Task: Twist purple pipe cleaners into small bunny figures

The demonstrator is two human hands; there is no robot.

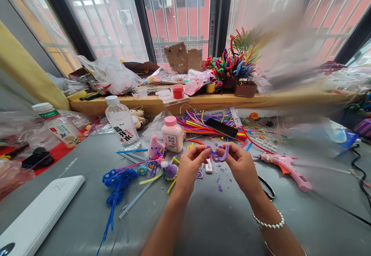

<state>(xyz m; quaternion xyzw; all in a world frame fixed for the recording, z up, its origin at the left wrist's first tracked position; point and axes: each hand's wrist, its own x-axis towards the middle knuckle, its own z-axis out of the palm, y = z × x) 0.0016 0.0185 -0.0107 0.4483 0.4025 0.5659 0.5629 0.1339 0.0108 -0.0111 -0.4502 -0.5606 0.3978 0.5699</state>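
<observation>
Between my two hands is a curled purple pipe cleaner (220,153), held up over the middle of the grey table. My left hand (193,162) pinches its left end between thumb and fingers. On the other side my right hand (237,165) grips the right part, where a loop bends upward. Purple fluff scraps (220,187) lie on the table under the hands. Just left of my left hand sit a small purple-hatted figure (169,170) and a pink pointed figure (155,147). A pink glue gun (286,167) lies to the right of my right hand.
A water bottle (121,122), a pink-capped bottle (173,134) and a bundle of pipe cleaners (197,122) with a phone (222,127) stand or lie behind. Blue pipe-cleaner work (118,182) and a white power bank (43,213) are at left. A black cable (362,171) runs at right.
</observation>
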